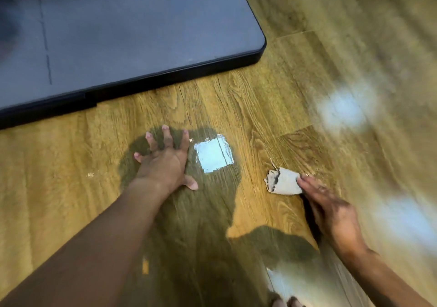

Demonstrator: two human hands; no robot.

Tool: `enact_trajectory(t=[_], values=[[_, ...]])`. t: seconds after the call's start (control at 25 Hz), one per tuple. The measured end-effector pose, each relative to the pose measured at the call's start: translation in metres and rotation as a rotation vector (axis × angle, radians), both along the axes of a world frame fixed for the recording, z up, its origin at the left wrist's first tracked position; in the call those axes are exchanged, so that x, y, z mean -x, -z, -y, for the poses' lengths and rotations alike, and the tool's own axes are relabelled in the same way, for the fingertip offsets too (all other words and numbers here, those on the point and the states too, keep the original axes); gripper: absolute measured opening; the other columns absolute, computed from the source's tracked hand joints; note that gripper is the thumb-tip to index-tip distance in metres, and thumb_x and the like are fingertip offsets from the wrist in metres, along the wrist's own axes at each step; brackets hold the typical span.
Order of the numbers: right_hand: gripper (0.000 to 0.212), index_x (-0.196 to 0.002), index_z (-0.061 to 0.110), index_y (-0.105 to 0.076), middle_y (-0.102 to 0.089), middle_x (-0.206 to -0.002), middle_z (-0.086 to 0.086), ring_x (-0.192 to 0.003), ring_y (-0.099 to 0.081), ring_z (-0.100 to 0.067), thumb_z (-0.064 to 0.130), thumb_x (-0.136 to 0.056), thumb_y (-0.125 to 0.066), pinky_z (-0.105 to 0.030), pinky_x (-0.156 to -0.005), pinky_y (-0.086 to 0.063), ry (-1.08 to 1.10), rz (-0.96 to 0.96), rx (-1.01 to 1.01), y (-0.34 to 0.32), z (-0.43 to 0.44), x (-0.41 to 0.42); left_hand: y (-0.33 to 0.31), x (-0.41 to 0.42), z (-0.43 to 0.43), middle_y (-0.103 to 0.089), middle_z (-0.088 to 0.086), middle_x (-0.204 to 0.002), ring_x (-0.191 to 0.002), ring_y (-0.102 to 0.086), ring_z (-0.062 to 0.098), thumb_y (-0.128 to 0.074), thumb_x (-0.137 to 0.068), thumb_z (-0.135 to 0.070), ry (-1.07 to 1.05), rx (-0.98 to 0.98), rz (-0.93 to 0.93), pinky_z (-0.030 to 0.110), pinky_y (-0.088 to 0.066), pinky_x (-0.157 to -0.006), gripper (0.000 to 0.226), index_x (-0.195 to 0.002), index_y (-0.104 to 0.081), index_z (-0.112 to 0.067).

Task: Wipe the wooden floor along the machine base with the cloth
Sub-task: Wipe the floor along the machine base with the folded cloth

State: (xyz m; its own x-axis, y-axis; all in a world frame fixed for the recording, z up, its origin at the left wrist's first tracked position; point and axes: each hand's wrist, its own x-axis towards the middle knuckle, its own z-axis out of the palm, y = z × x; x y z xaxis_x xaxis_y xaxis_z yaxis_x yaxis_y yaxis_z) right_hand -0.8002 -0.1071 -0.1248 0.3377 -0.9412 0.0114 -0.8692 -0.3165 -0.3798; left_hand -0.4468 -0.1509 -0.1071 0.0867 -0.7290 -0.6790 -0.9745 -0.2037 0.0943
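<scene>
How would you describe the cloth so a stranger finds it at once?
Start at the dark machine base and go from its rounded corner down across the wooden floor. Under the fingers of the right hand lies the cloth: small, folded, pale grey, with dark dirt marks.

Bright square light reflection, bare toes

Left hand splayed flat on the glossy wooden plank floor; right hand, blurred, seemingly presses the small grubby grey cloth near the dark flat machine base.
</scene>
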Motion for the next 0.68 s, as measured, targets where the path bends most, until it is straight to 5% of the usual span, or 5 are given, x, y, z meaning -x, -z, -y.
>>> enact_trajectory(t=[0.16, 0.28, 0.48, 0.56, 0.68], values=[[0.041, -0.114, 0.005, -0.067, -0.063, -0.121, -0.009, -0.113, -0.058, -0.028, -0.01, -0.076, -0.07, -0.025, -0.1, -0.039, 0.031, 0.0, 0.01, -0.001, -0.029, 0.006, 0.001, 0.0, -0.03, 0.024, 0.014, -0.155, -0.141, 0.016, 0.044, -0.059, -0.081, -0.061, 0.031, 0.112, -0.015, 0.067, -0.013, -0.109, 0.105, -0.149, 0.015, -0.031], [0.03, -0.111, 0.006, -0.069, -0.065, -0.118, -0.011, -0.108, -0.063, -0.028, -0.004, -0.082, -0.067, -0.037, -0.093, -0.051, 0.106, -0.003, 0.037, 0.002, -0.031, -0.005, 0.002, 0.003, -0.045, 0.019, 0.012, -0.157, -0.143, 0.01, 0.042, -0.052, -0.087, -0.059, 0.049, 0.145, 0.006, 0.064, -0.015, -0.11, 0.092, -0.151, 0.007, -0.03], [0.016, -0.1, 0.003, -0.071, -0.068, -0.103, -0.013, -0.088, -0.064, -0.032, 0.001, -0.086, -0.064, -0.04, -0.077, -0.053, 0.164, 0.02, 0.114, -0.003, -0.042, -0.029, -0.008, -0.001, -0.061, 0.02, 0.011, -0.157, -0.144, 0.007, 0.039, -0.062, -0.08, -0.06, 0.105, 0.052, 0.036, 0.055, -0.016, -0.114, 0.104, -0.151, 0.009, -0.032], [0.016, -0.101, 0.007, -0.071, -0.065, -0.096, -0.009, -0.087, -0.061, -0.025, 0.003, -0.088, -0.062, -0.033, -0.078, -0.048, 0.211, 0.135, -0.011, -0.01, -0.044, -0.039, -0.015, 0.0, -0.068, 0.019, 0.014, -0.157, -0.144, 0.005, 0.04, -0.065, -0.078, -0.06, 0.141, 0.029, 0.054, 0.053, -0.015, -0.115, 0.11, -0.151, 0.011, -0.03], [0.014, -0.098, 0.017, -0.069, -0.065, -0.089, -0.003, -0.072, -0.057, -0.01, 0.011, -0.092, -0.058, -0.017, -0.06, -0.045, 0.43, 0.475, -0.474, -0.028, -0.017, -0.043, -0.022, 0.005, -0.069, 0.019, 0.016, -0.156, -0.143, 0.003, 0.043, -0.069, -0.076, -0.056, 0.125, -0.016, 0.059, 0.055, -0.014, -0.115, 0.115, -0.151, 0.014, -0.025]])
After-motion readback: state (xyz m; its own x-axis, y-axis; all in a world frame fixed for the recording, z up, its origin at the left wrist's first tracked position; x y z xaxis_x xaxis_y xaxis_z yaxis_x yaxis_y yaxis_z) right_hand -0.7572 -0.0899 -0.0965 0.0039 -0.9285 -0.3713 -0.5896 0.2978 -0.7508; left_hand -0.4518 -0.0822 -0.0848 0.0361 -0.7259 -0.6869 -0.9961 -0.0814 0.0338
